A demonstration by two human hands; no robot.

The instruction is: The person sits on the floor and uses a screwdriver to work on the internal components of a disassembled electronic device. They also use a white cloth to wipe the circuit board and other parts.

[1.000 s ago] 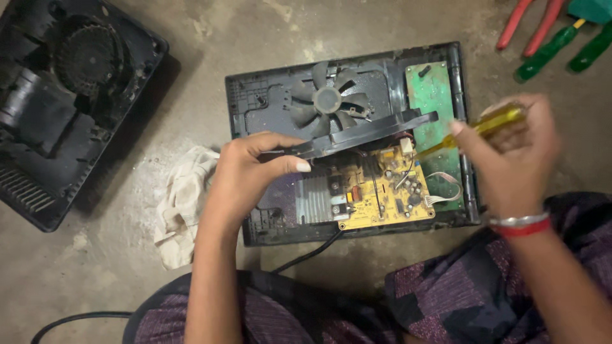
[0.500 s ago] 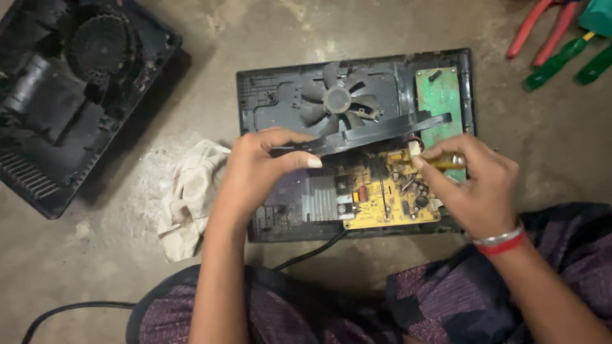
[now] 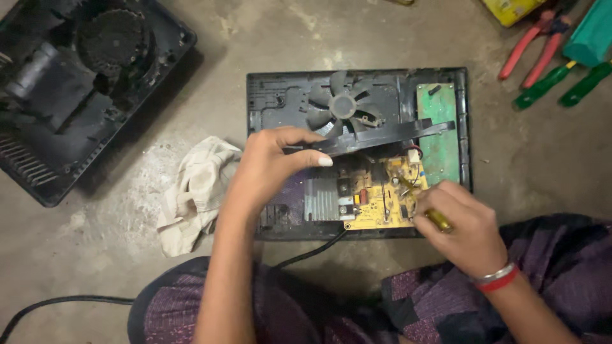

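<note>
An opened black appliance base lies on the concrete floor, with a black fan, a yellow circuit board, a silver heat sink and a green board inside. My left hand pinches a flat black strip and holds it lifted across the case. My right hand grips a yellow-handled screwdriver whose tip rests on the right side of the yellow board.
A second black casing lies at top left. A crumpled beige cloth sits left of the base. Red-handled pliers and green-handled tools lie at top right. A black cable runs toward my lap.
My right hand has come down from beside the case's right edge with the screwdriver and now has its tip on the yellow board. My left hand keeps holding the strip.
</note>
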